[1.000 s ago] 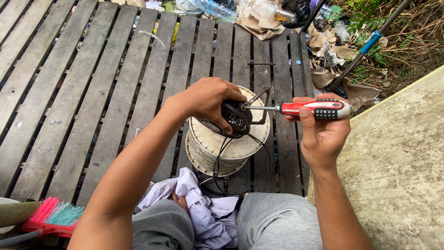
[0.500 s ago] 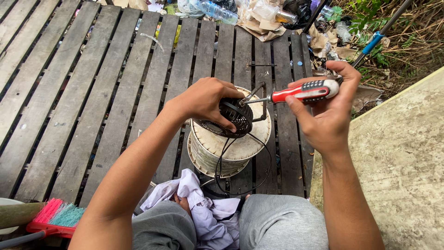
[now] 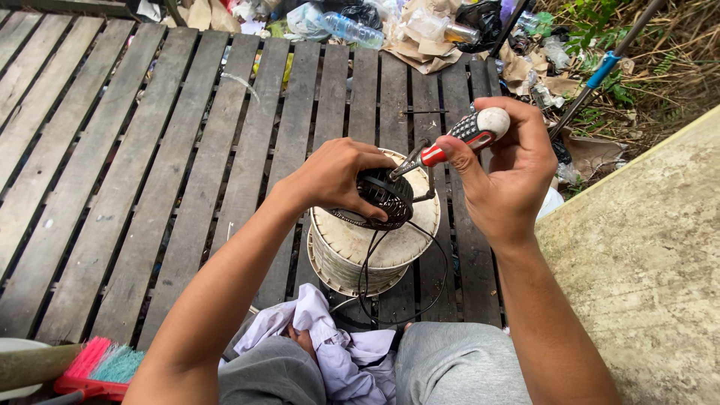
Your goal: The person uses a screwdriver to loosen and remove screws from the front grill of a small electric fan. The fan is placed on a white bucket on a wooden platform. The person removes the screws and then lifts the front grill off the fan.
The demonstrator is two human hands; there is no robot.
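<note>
On top of the overturned white bucket (image 3: 352,251), the left hand (image 3: 337,176) clasps a round black motor part (image 3: 384,199). Just beside the bucket's far rim, the right hand (image 3: 506,169) grips a red-handled screwdriver (image 3: 457,139), its tip angled down at that part.

A round black motor part (image 3: 382,196), ribbed and dark with copper-coloured windings along its edge, sits just below the middle of the frame on top of an upturned cream-white tub (image 3: 375,247). Thin black wires (image 3: 390,289) trail from it down over the tub's side in loops. A screwdriver (image 3: 450,142) with a red, white and black handle slants from the upper right down to the left, its metal tip resting at the part's upper right edge.
</note>
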